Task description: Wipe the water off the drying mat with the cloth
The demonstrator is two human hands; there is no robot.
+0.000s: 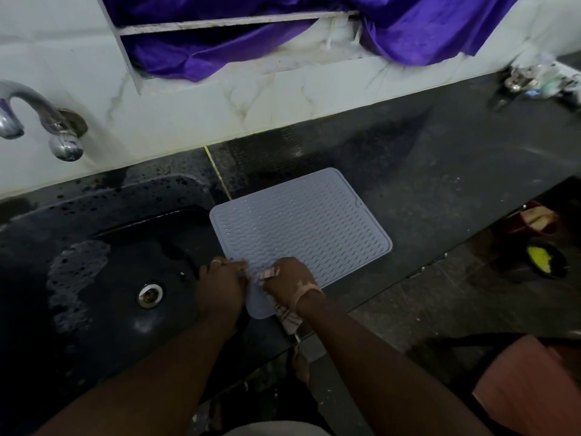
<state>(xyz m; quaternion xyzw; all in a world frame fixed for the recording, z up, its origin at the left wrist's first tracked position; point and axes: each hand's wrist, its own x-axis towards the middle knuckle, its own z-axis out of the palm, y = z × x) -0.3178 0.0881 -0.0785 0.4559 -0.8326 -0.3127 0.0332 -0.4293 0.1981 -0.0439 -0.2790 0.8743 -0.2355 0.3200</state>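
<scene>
A grey ribbed drying mat (301, 228) lies on the black counter, beside the sink. My right hand (287, 283) grips a striped pinkish cloth (287, 319) and presses it on the mat's near left corner; part of the cloth sticks out by the fingers and part trails under the wrist. My left hand (221, 286) holds the mat's near left edge, fingertips on the rim. Small water drops glint on the mat's middle.
A wet black sink (103, 272) with a metal drain (150, 295) lies to the left, a chrome tap (37, 118) on the tiled wall above it. Purple fabric (283, 36) hangs behind. Metal items (534, 83) stand at the counter's far right. The counter's front edge runs close to my arms.
</scene>
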